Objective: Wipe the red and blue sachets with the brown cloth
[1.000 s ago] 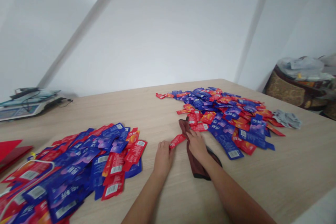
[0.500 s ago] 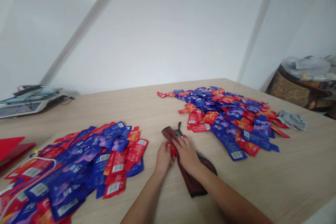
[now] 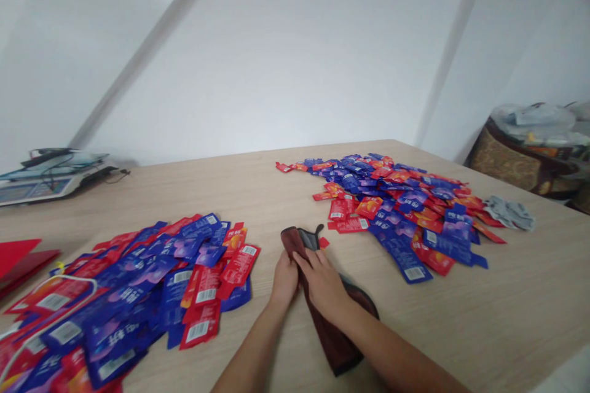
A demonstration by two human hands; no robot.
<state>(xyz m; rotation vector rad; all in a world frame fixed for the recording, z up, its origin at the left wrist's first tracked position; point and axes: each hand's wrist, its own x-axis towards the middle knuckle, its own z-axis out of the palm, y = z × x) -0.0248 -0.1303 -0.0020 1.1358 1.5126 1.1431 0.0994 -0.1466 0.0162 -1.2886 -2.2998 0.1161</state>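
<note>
A long folded maroon cloth (image 3: 329, 338) with black edging and a small black loop lies on the table, slanting away from me. My left hand (image 3: 284, 279) is closed on its left edge near the far end; the fingertips are partly hidden behind the fold. Across the cloth lies my right hand (image 3: 325, 282), its fingers curled over the fold beside the left hand and gripping it. Just past the right fingers, a small red piece (image 3: 324, 242) shows on the tabletop beside the cloth; most of it is covered.
To the left spreads a pile of red and blue packets (image 3: 138, 295), with a red folder (image 3: 27, 261) at the edge. Farther right is another packet pile (image 3: 401, 196), a grey glove (image 3: 509, 214) beside it. Papers and cables (image 3: 55, 175) lie back left. A patterned chair (image 3: 507, 153) holds bags.
The red item seen at my left fingers is now out of sight. The cloth's far end has shifted slightly, and its black loop stands out more. Both hands stay at the cloth.
</note>
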